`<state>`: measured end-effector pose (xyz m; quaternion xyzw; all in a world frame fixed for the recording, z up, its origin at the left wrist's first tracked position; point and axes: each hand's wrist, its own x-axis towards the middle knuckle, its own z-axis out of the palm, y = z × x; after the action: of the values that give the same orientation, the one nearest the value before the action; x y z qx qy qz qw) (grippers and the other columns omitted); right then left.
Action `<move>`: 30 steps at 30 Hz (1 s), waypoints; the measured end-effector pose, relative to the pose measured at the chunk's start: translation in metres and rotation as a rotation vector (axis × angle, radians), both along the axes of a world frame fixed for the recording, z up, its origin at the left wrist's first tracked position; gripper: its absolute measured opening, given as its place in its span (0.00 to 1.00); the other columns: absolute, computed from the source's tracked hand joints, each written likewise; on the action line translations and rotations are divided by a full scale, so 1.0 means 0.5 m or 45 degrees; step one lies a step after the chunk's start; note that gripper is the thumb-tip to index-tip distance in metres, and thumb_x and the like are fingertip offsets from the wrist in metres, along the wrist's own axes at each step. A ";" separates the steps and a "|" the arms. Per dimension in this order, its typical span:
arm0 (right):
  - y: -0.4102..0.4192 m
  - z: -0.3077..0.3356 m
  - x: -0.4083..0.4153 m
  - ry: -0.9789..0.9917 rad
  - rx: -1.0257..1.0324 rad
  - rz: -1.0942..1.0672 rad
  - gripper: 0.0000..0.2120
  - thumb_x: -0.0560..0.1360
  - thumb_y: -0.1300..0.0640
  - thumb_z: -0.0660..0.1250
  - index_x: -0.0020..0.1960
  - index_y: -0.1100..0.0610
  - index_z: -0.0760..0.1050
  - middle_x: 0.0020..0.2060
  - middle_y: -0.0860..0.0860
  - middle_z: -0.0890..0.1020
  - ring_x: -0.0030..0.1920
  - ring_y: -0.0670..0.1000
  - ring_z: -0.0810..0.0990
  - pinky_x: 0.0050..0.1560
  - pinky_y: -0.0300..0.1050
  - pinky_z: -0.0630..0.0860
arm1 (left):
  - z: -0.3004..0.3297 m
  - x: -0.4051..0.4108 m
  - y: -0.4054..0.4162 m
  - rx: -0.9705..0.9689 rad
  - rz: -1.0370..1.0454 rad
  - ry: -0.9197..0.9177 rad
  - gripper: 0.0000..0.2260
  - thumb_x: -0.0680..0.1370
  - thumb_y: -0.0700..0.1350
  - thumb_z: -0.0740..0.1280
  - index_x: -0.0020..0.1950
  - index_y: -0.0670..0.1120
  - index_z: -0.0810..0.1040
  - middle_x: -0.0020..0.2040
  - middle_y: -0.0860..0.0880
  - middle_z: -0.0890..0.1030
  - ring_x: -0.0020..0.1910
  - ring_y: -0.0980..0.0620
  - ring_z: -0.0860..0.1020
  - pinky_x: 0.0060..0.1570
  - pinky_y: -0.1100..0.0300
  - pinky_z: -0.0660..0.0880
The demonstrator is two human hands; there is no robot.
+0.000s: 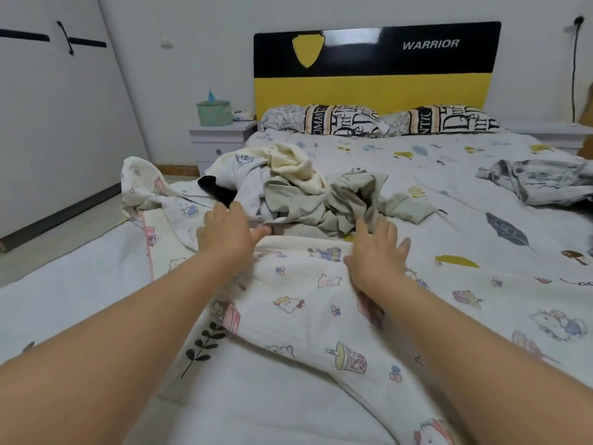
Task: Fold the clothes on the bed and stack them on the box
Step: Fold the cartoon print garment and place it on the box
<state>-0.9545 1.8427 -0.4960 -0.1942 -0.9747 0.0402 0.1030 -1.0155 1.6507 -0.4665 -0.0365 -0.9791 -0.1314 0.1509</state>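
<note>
Left hand (pixel 226 232), right hand (pixel 378 252) flat on cartoon-print blanket (pixel 298 303); clothes pile (pixel 308 187) beyond.

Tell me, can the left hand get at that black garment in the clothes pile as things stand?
Probably yes. The left hand lies open on the cartoon-print blanket, and the black garment shows just beyond its fingers, with nothing between them.
</note>
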 end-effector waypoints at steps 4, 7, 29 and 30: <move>-0.049 -0.013 0.049 -0.020 -0.132 0.132 0.32 0.80 0.43 0.51 0.77 0.52 0.40 0.76 0.58 0.41 0.76 0.59 0.39 0.72 0.62 0.43 | -0.029 0.024 -0.003 -0.097 -0.191 0.207 0.22 0.80 0.57 0.55 0.71 0.46 0.64 0.69 0.44 0.67 0.67 0.43 0.65 0.62 0.49 0.63; -0.072 -0.043 0.084 -0.243 -0.149 0.243 0.35 0.78 0.36 0.46 0.77 0.50 0.35 0.75 0.55 0.35 0.75 0.59 0.33 0.71 0.65 0.39 | -0.087 0.037 -0.018 -0.333 -0.496 -0.126 0.25 0.81 0.57 0.50 0.77 0.52 0.53 0.77 0.49 0.52 0.76 0.49 0.51 0.72 0.45 0.50; -0.113 -0.003 0.268 -0.704 -0.247 0.193 0.43 0.75 0.48 0.62 0.76 0.52 0.34 0.75 0.59 0.37 0.74 0.65 0.39 0.69 0.68 0.50 | -0.038 0.098 -0.063 -0.047 0.171 -0.667 0.31 0.74 0.55 0.66 0.69 0.38 0.62 0.64 0.42 0.73 0.61 0.43 0.73 0.56 0.56 0.71; -0.110 -0.002 0.276 -0.743 -0.233 0.168 0.43 0.75 0.51 0.62 0.77 0.52 0.35 0.75 0.59 0.37 0.74 0.66 0.40 0.69 0.69 0.51 | -0.034 0.101 -0.062 0.000 0.167 -0.685 0.30 0.74 0.53 0.68 0.68 0.37 0.63 0.62 0.42 0.74 0.60 0.44 0.73 0.54 0.57 0.71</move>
<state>-0.8166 1.7875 -0.4969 -0.1422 -0.9660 0.0770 -0.2019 -0.9649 1.6195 -0.4836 0.0630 -0.9843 -0.1262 -0.1064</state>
